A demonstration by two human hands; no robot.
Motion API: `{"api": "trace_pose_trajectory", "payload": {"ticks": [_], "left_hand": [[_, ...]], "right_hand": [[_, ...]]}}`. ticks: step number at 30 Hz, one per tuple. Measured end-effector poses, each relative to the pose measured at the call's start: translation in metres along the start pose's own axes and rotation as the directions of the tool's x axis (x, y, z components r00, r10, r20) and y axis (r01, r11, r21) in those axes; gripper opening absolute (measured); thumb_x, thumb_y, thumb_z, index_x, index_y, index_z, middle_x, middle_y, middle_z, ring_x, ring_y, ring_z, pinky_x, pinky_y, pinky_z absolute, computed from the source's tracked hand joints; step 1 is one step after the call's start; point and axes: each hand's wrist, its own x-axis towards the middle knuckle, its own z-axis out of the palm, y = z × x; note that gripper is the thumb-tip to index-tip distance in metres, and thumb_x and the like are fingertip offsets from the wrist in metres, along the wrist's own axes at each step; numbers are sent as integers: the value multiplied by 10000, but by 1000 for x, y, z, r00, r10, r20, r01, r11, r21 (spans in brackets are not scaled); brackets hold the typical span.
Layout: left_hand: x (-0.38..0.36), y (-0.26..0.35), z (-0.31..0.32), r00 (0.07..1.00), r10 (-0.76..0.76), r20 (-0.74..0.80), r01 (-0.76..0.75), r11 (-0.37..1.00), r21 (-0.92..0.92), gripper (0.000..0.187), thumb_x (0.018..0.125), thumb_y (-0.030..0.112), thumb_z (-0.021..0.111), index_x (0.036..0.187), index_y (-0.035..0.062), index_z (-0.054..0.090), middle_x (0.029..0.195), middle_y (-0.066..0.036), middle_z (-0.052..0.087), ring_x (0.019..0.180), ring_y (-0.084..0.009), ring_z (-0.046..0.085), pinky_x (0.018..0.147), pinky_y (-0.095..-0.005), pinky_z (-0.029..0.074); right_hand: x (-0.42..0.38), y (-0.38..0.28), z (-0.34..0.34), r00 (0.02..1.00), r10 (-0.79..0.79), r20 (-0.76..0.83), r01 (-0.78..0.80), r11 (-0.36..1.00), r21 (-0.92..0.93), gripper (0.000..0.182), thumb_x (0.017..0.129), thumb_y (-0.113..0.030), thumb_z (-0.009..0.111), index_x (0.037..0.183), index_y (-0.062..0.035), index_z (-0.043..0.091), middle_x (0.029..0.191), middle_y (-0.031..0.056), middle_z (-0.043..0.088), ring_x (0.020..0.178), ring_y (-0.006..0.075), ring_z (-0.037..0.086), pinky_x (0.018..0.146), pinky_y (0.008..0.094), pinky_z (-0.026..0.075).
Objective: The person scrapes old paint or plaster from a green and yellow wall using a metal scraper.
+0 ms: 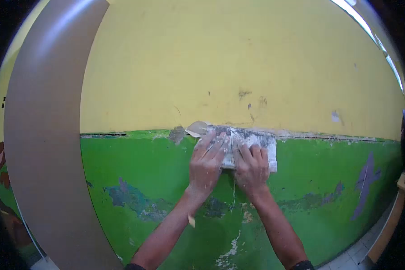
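Observation:
A flat rectangular piece [271, 146], smeared white with dark grey patches, lies against the wall at the seam between yellow and green paint. I cannot make out what kind of tool or sheet it is. My left hand [206, 159] presses on its left part, dusty fingers pointing up and thumb hidden. On the middle and right part is my right hand [251, 166], its fingers bent and closed onto it. A curled beige paint flake [197, 128] sticks out at the upper left, beside my left fingertips. Another small flake [191, 220] shows in front of my left forearm.
The green wall [135, 162] has peeled patches and a cracked ledge line [337, 137] along its top. Above is the yellow wall [211, 54] with scuffs. A tall brownish panel [49, 135] stands at left. Floor tiles [353, 252] and a wooden edge [387, 225] appear at lower right.

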Motion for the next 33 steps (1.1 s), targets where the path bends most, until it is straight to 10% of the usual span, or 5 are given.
{"api": "trace_pose_trajectory", "payload": {"ticks": [8, 33], "left_hand": [[-2, -5, 7, 1000, 2, -23, -2, 1000, -4, 383, 794, 49, 631, 1168, 78, 710, 1307, -60, 660, 1304, -283, 556, 1077, -449, 462], [-6, -11, 8, 998, 23, -57, -22, 1000, 14, 359, 814, 45, 623, 1158, 84, 719, 1341, -66, 640, 1317, -286, 546, 1099, -468, 452]], "right_hand": [[-6, -4, 10, 1000, -4, -15, 5, 1000, 22, 385, 712, -85, 621, 1073, 7, 718, 1061, 88, 651, 820, 253, 538, 745, 395, 445], [-1, -5, 14, 999, -23, -46, 23, 1000, -2, 246, 736, -125, 629, 942, -27, 719, 998, 45, 628, 793, 236, 521, 702, 382, 431]]}}
